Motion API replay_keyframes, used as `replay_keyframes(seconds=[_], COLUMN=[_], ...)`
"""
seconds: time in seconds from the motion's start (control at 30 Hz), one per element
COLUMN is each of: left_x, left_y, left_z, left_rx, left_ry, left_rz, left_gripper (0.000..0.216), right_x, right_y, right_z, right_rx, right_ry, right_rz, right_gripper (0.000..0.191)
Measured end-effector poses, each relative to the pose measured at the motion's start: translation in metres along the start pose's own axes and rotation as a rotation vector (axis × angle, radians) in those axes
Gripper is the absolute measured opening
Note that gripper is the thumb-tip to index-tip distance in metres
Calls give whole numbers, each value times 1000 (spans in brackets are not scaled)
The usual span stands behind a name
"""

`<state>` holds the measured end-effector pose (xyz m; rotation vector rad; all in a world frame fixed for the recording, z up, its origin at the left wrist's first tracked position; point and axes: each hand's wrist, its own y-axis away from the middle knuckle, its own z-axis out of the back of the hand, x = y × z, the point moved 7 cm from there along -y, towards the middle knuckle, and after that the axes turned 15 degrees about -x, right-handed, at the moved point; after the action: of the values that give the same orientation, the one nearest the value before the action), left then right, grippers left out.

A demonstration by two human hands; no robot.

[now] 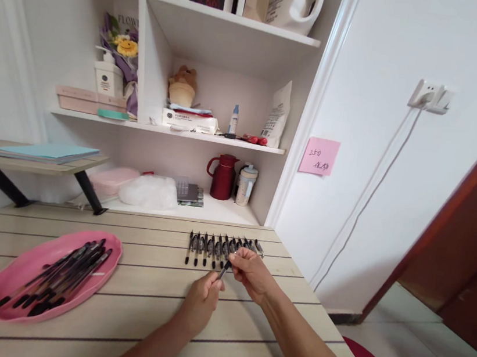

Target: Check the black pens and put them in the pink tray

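My left hand (pixel 204 297) is closed round the lower part of a slim pen (pixel 225 269) with a black end and a clear-looking barrel. At its upper end, the fingers of my right hand (pixel 251 271) pinch the same pen. Whether a separate small piece sits in that pinch is hidden. Just beyond both hands, several black-tipped pens (pixel 197 249) lie side by side in a row, with small dark pieces between them. To the left, a pink scalloped tray (pixel 110 270) holds a loose pile of black pens (pixel 69 276).
The slatted wooden table (pixel 123 321) meets a white shelf unit (pixel 233 216) at the back. A red jug (pixel 223 178) and a pale cup (pixel 245 185) stand on its lowest shelf. At left, a small raised stand (pixel 68 166) bears blue paper (pixel 49 150).
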<state>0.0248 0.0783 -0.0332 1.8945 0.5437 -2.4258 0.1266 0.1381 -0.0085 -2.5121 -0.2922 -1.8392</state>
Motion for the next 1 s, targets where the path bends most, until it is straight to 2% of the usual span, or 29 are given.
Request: replay_keyframes(seconds=[0.13, 0.27, 0.43, 0.63, 0.8, 1.0], left_x=[1, 2, 3, 12, 14, 12], left_y=[-1, -1, -2, -4, -5, -4], left_z=[1, 0, -1, -3, -2, -1], left_rx=[-3, 21, 29, 23, 27, 19], left_ry=[-6, -14, -17, 40, 54, 38], left_rz=[-1, -15, -22, 11, 39, 42], left_gripper=[22, 23, 23, 24, 24, 24], right_x=[1, 0, -5, 0, -2, -4], right_y=[5, -1, -7, -1, -7, -8], right_z=[-9, -4, 3, -3, 2, 4], right_rx=[118, 48, -29, 41, 29, 44], right_ry=[-21, -17, 46, 16, -35, 44], right_rz=[-37, 13, 49, 16, 29, 73], right_gripper=[28, 25, 31, 27, 27, 29])
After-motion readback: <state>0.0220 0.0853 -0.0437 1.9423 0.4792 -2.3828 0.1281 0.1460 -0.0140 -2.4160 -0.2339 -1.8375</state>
